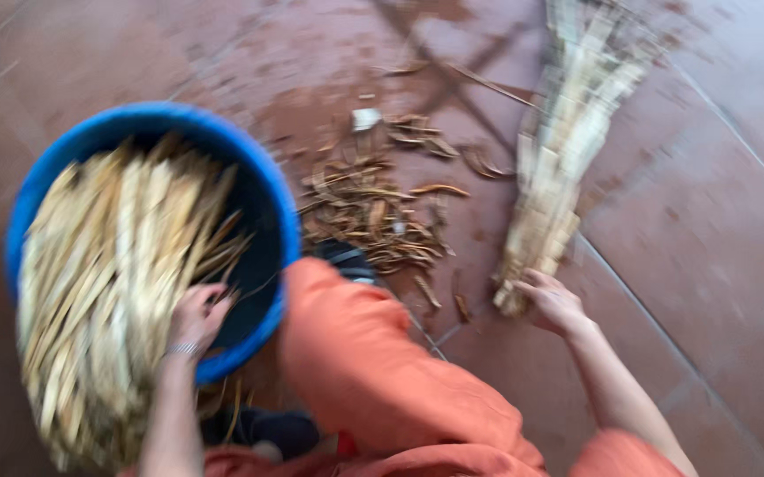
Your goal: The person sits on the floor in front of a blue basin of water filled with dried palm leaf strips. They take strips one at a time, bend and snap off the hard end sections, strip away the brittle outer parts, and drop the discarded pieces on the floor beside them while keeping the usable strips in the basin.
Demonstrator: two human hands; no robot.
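**Bucket well filled, one bundle and the scraps still on the floor**

The one blue bucket (269,190) near the floor's left edge is heaped with pale split sticks (108,274) — too many and too blurred to count. The left hand (195,316) lies on that heap at the rim, fingers curled (whether it pinches a stick, I cannot tell). The right hand (552,300) closes round the foot of a single bundle (559,159) stretching toward the floor's far edge. Between them, one patch of brown bark scraps (373,208) is left.
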